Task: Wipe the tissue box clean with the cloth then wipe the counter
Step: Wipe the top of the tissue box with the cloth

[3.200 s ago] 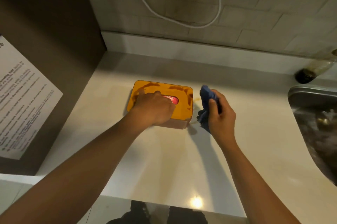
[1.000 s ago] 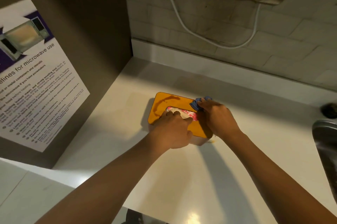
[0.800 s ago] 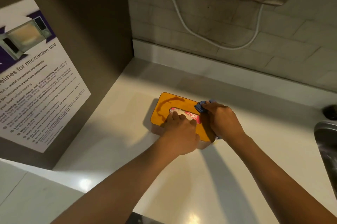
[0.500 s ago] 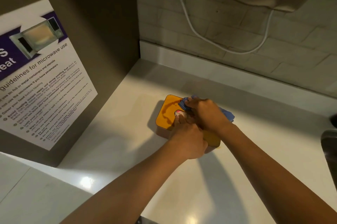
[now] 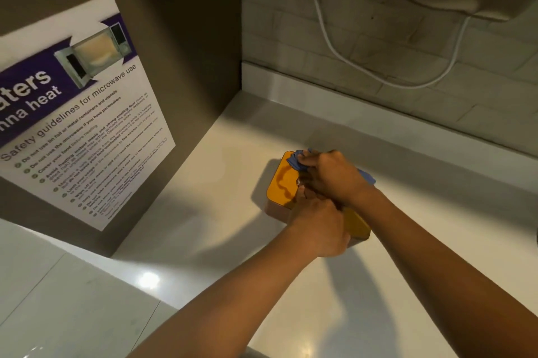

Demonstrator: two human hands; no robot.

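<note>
Right hand (image 5: 334, 177) clenches the blue cloth (image 5: 297, 161) atop the orange tissue box (image 5: 281, 185); left hand (image 5: 320, 226) grasps the box's near edge on the worktop (image 5: 203, 212).

tissue box (image 5: 281, 186) opening and middle hidden under both hands | cloth (image 5: 296, 161) mostly covered by right hand (image 5: 334, 178) | poster (image 5: 72, 121) heading cropped at left edge, small print unreadable

The tissue box (image 5: 283, 183) sat on the counter (image 5: 221, 206), mid-frame. The right hand (image 5: 334, 175) lay on its top, pressing the cloth (image 5: 297, 161) at the box's 12 o'clock edge. The left hand (image 5: 320, 226) gripped its 6 o'clock side. A poster (image 5: 78, 121) hung at 9 o'clock, a cable (image 5: 361, 72) at 1 o'clock.
</note>
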